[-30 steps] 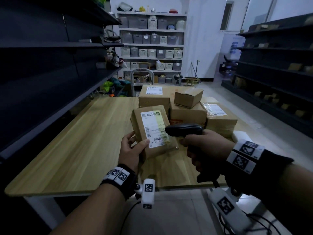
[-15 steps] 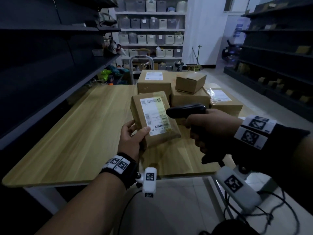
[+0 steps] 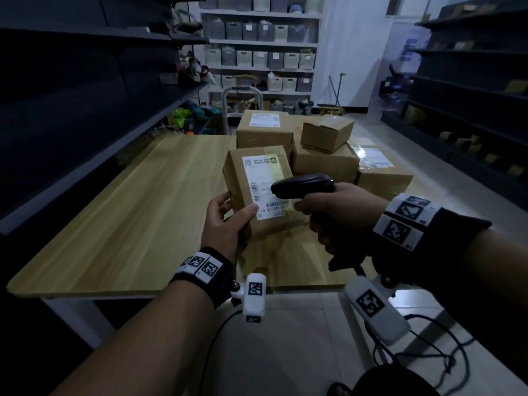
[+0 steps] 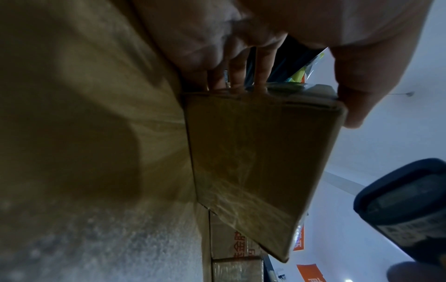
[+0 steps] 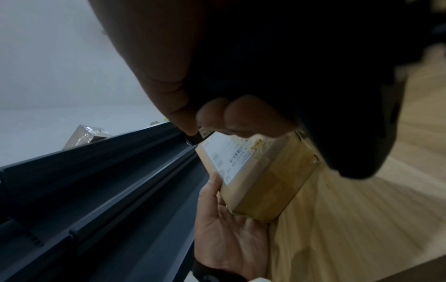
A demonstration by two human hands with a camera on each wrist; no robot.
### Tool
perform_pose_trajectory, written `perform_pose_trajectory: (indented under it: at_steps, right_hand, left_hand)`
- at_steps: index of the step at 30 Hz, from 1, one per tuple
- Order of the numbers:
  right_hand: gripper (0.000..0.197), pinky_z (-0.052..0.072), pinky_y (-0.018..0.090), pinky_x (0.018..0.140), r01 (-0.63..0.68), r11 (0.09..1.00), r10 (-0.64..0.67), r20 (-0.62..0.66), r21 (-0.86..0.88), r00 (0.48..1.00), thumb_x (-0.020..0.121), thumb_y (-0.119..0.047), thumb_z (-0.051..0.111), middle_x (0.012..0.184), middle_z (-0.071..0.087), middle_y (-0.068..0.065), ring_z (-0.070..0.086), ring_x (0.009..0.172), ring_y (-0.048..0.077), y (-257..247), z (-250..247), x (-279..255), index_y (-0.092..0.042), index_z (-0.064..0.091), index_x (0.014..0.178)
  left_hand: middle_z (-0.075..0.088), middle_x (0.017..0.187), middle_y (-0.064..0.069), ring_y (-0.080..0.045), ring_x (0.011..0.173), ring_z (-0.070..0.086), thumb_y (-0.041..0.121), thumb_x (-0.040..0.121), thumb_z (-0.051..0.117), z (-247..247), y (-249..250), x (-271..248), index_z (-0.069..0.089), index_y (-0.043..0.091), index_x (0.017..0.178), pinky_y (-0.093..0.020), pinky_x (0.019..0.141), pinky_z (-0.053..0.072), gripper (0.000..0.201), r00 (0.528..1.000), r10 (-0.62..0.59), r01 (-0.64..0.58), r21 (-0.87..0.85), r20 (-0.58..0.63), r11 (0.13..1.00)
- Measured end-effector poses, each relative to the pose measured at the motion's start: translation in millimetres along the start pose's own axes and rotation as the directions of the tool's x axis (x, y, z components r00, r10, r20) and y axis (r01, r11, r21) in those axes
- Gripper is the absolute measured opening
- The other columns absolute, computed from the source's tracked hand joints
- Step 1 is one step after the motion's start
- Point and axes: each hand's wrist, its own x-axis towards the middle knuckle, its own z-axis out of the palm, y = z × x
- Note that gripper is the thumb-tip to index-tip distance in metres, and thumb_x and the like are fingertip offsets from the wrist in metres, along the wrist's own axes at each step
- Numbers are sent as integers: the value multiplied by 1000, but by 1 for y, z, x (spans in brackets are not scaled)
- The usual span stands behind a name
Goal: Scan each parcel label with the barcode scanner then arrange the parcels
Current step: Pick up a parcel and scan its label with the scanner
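Note:
My left hand grips a small brown parcel by its lower left corner, tilted up above the wooden table, thumb on the white label. The same parcel fills the left wrist view, fingers behind it. My right hand holds the black barcode scanner by its handle, nose just over the label's right part. In the right wrist view the scanner is dark and close, the parcel beyond it.
Several other cardboard parcels are stacked at the table's far right, a small box on top. Dark shelving runs along the left, more shelves on the right. A trolley handle stands behind the table.
The scanner has moved left, from beside the parcel to over its label. The parcel stays in my left hand, brought slightly nearer, and the head view has dipped.

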Motion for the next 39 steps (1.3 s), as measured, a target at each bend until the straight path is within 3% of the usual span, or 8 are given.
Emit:
perform_pose_trajectory:
  at_steps: [9,12,17,23,27,33,37,39]
  right_hand:
    - [12,36,32,55,-4,999,3,33,40,999,96,-20,73,65,48,8,43,50,21,8,0,4,-12,64,100]
    - [15,37,32,55,-1,999,0,31,40,1000,96,-19,73,64,50,8,44,50,21,8,2,5,-10,68,105]
    - [16,40,33,56,6,1000,-6,-4,13,1000,96,-21,74,65,52,8,47,52,23,3,-1,4,-9,71,106]
    - [26,43,32,56,45,999,-45,5,-14,999,96,-21,73,64,53,6,49,50,21,3,-9,1,-6,68,117]
    - [38,44,34,57,62,997,-62,20,-34,998,97,-21,71,64,55,6,51,50,21,2,-11,-5,1,66,127]
    - [17,37,31,55,91,995,-91,-3,-43,996,96,-19,68,60,46,11,44,45,24,1,-10,3,-7,61,105]
    - [21,40,30,53,58,998,-58,24,-28,998,95,-18,70,58,49,10,45,43,23,0,-17,7,-2,59,104]
    - [19,40,28,50,29,999,-29,-5,-24,1000,96,-17,72,55,49,7,44,41,21,-3,-17,8,-5,64,108]
  left_hand:
    - [68,147,-10,-34,118,78,39,57,102,2,0,-1,61,30,144,-60,95,66,96,1000,6,-6,-11,-14,1000]
    - [70,143,-10,-36,118,78,36,62,102,2,2,-2,61,30,145,-62,97,65,93,1000,0,0,-26,-10,1000]
    - [85,114,-4,-34,108,82,16,88,91,2,4,-5,59,26,150,-61,95,65,70,1000,-16,16,-35,-4,999]
    - [77,130,-3,-34,116,78,21,92,86,3,9,-8,57,31,152,-55,93,66,68,1000,-22,22,-8,22,1000]
    - [79,128,-2,-33,118,77,24,91,88,-2,9,-6,60,33,147,-58,97,65,64,999,-27,27,1,31,1000]
    - [85,112,1,-35,114,79,21,86,91,2,13,-11,63,27,139,-54,92,66,60,1000,-3,4,27,-1,1000]
    - [85,101,13,-25,104,83,20,92,88,2,6,-7,62,30,139,-45,83,68,55,999,-31,30,25,24,999]
    - [85,97,11,-26,99,84,15,94,85,6,7,-2,61,27,140,-42,76,67,53,999,-28,28,-7,16,1000]
